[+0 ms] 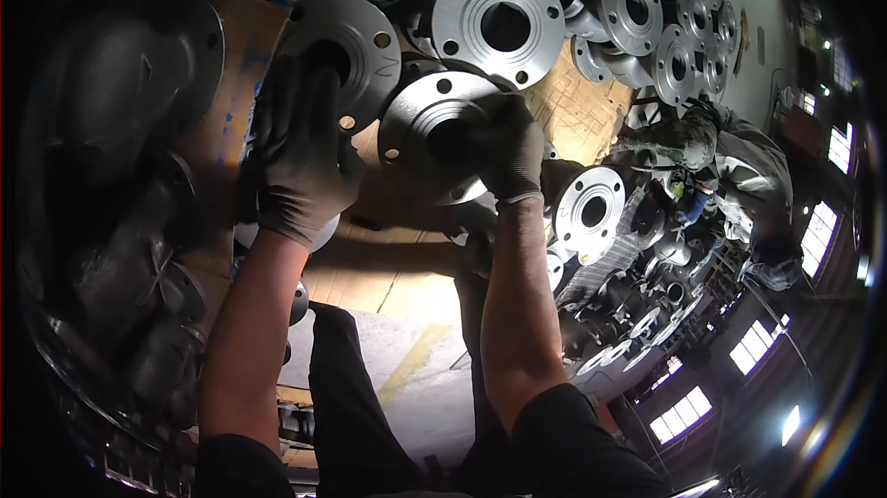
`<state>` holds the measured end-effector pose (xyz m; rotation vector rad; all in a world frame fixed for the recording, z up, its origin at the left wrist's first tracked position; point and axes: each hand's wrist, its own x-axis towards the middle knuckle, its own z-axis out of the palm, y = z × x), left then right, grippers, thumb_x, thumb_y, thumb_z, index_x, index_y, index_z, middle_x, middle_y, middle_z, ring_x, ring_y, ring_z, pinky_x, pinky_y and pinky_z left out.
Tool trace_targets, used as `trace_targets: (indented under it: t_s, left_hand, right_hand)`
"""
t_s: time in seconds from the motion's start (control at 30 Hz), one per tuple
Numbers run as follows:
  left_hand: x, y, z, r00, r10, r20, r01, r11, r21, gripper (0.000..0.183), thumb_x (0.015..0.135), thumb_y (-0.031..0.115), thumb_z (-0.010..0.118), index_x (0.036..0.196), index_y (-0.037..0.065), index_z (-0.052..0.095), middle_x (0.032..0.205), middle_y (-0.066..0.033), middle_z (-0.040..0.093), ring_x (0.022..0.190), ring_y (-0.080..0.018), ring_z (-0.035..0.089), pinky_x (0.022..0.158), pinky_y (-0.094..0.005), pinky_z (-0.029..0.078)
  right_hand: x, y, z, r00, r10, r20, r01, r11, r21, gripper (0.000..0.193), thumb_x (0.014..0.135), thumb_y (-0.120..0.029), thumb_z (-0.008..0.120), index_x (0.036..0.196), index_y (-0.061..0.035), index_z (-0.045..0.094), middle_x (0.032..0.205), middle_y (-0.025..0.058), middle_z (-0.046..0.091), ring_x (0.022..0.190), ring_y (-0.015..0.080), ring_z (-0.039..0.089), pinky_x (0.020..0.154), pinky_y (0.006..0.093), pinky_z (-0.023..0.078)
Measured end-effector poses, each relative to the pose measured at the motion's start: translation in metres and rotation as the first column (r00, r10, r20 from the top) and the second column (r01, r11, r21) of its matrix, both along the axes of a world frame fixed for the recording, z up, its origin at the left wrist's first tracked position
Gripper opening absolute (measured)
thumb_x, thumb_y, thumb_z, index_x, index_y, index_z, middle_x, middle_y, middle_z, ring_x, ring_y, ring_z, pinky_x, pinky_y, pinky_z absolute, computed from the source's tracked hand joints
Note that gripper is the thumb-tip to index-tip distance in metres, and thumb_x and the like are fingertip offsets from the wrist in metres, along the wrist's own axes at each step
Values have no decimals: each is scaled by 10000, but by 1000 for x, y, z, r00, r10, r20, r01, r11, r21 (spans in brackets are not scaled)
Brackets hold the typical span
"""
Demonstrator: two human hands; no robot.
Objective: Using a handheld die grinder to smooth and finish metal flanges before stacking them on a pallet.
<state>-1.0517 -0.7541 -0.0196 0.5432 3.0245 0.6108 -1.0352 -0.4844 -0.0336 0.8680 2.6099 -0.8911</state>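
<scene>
My left hand [305, 151], in a dark glove, lies over the lower left part of a grey round flange [374, 64]. Its fingers are stretched out, and the thumb stands apart. My right hand [514, 149], gloved too, is closed over the right rim of a second grey flange [416, 119], covering part of its centre bore. Both flanges have ringed faces and bolt holes. What lies behind them is mostly hidden. Just above my right hand, another flange [467, 27] faces up.
More flanged castings [633, 8] are heaped at the far right. Brown cardboard [370, 276] lies beneath the parts near me. Dark castings [129, 91] fill the shadowed left side. At the right, a person [739, 165] bends beside more metal parts [591, 212].
</scene>
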Motion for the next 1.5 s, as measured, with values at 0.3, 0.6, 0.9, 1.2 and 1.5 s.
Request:
trace_targets:
  t_s: [0.3,0.6,0.9,1.2,1.5]
  left_hand:
    - [2,6,-5,1000,-19,-13,18,995,-102,798,908,180,652,1654,-15,442,1682,-305,442,1597,-481,373,1333,-560,290]
    - [1,5,-6,998,-43,-38,37,987,-155,824,882,206,687,1645,9,445,1691,-304,411,1602,-462,364,1340,-555,267]
    - [60,104,11,958,-281,-62,287,918,274,858,775,258,919,1527,11,587,1501,-258,603,1417,-486,563,1237,-597,414]
    - [102,116,-30,977,-210,-40,206,974,-89,751,802,182,781,1502,5,576,1401,-269,620,1422,-475,512,1311,-641,282]
    - [98,108,-31,964,-265,5,264,960,-97,879,777,183,816,1590,34,517,1274,-221,644,1289,-434,583,1306,-647,281]
  right_hand:
    - [-5,0,-2,986,49,-162,-54,998,-29,703,716,-387,931,1306,-79,705,1055,236,801,1022,420,781,875,501,620]
    - [-1,-1,9,993,38,115,-27,995,-98,666,863,-430,892,1287,26,656,1081,281,793,1075,456,773,931,494,613]
    - [-32,55,10,997,-41,-72,10,921,-389,802,958,-481,847,1477,48,540,1301,231,770,1242,338,742,1051,404,570]
    - [-109,73,-65,950,152,-271,-155,988,9,824,915,-446,788,1489,52,468,1173,290,766,1130,468,742,965,489,608]
    - [-149,99,-19,850,527,-3,-508,819,266,518,949,-459,674,1353,-141,742,1379,210,732,1262,388,710,1106,475,553]
